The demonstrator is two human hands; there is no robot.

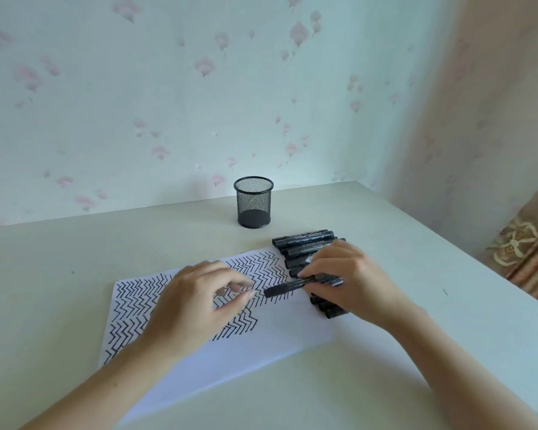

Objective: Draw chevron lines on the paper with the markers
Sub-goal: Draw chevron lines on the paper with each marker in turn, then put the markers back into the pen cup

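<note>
Right hand (348, 274) grips marker (288, 286) over paper's (261, 342) right edge.

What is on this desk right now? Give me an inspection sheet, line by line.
Surface: pale desk, set against a flowered wall.
Job's things: paper partly covered with black chevron lines; row of black markers beside its right edge.
Clutter: black mesh cup behind the markers, nothing seen in it.
Hands: right hand grips one marker over the paper; left hand over the paper, fingers loosely curled near the marker's end.
Cables: nothing seen.
Surroundings: patterned curtain at right.
</note>
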